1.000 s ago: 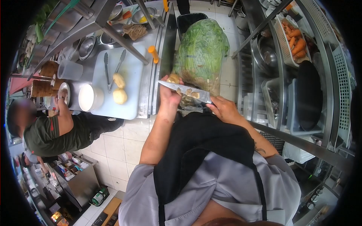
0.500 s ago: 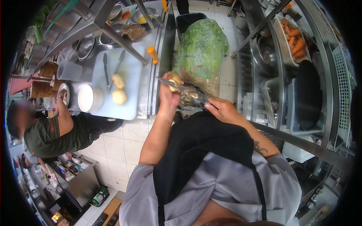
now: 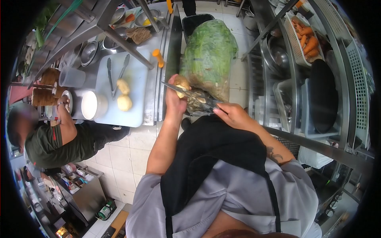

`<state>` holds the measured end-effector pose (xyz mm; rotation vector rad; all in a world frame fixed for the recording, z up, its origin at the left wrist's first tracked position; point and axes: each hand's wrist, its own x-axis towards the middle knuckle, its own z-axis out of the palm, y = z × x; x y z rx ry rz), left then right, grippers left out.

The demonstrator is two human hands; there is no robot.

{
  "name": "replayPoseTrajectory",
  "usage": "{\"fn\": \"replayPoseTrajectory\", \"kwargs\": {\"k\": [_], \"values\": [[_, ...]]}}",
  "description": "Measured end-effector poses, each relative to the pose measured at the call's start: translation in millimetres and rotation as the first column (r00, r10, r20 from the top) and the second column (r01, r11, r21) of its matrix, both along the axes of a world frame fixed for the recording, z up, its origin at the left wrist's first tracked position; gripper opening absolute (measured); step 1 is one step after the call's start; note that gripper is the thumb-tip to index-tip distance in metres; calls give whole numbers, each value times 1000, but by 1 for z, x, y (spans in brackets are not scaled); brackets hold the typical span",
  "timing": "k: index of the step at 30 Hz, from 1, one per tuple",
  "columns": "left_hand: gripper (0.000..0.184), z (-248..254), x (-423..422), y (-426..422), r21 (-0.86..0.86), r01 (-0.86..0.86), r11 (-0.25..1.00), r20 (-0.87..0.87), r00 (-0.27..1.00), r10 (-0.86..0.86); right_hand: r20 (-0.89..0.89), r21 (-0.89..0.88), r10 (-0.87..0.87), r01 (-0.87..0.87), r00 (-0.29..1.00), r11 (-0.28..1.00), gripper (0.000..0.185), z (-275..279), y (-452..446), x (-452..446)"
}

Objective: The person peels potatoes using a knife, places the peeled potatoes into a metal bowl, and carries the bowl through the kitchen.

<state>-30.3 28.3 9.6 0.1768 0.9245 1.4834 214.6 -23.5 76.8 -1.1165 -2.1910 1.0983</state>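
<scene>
My left hand (image 3: 174,101) is wrapped round a partly peeled potato (image 3: 182,85), brown skin on one side and pale flesh on the other. In my right hand (image 3: 234,114) is the handle of a knife (image 3: 194,95). Its long blade points left and lies against the potato. Below the blade, a dark bag (image 3: 198,106) holds peelings. To the left, two peeled potatoes, one rounder (image 3: 124,102) and one longer (image 3: 122,86), lie on a white cutting board (image 3: 137,85) beside metal tongs (image 3: 111,75).
A large plastic bag of leafy greens (image 3: 210,51) stands ahead. A white tub (image 3: 93,104) sits at the board's near-left corner. An orange handle (image 3: 158,58) sticks up at the counter edge. Shelving with a basket of carrots (image 3: 307,41) is on the right. A co-worker (image 3: 59,141) stands left.
The knife blade has shifted slightly left along the potato, with my right hand following. A pale scrap seen by the blade earlier no longer shows there. My left hand keeps its hold.
</scene>
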Motion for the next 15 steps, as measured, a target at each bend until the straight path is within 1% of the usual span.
{"fn": "replayPoseTrajectory", "kwargs": {"k": [3, 5, 6, 7, 8, 9, 11, 12, 14, 15], "values": [[36, 2, 9, -6, -5, -17, 1000, 6, 1000, 17, -2, 28, -49, 49, 999, 998, 29, -5, 2, -7], [34, 7, 16, -9, -25, -52, 998, 20, 998, 52, -41, -61, -51, 49, 998, 997, 29, -3, 3, -9], [33, 7, 14, -9, -46, -19, 999, 60, 998, 22, -62, -104, -50, 44, 997, 994, 29, -2, 3, -9], [33, 6, 11, -9, -67, 13, 998, 101, 995, -6, -97, -242, -55, 30, 994, 970, 29, -3, 3, -8], [32, 4, 9, -9, -87, 45, 995, 144, 989, -32, -128, -374, -62, 10, 990, 928, 29, -6, 3, -5], [33, 1, 7, -8, -92, 43, 995, 211, 977, -22, -157, -498, -71, -17, 985, 867, 29, -7, 3, -4], [35, -6, 2, -5, -102, 41, 994, 339, 941, -4, -136, -491, -111, 30, 984, 870, 29, -3, 1, -4], [37, -1, 2, -6, -139, 15, 990, 352, 935, 36, -125, -489, -134, 56, 983, 871, 29, -2, 0, -4], [43, 9, 3, -6, -211, -35, 977, 374, 920, 113, -70, -283, -45, 23, 997, 959, 27, -4, 1, 0], [43, 4, 1, -6, -205, -20, 979, 373, 923, 97, -36, -175, -6, -1, 999, 985, 26, -5, 1, 1]]}}
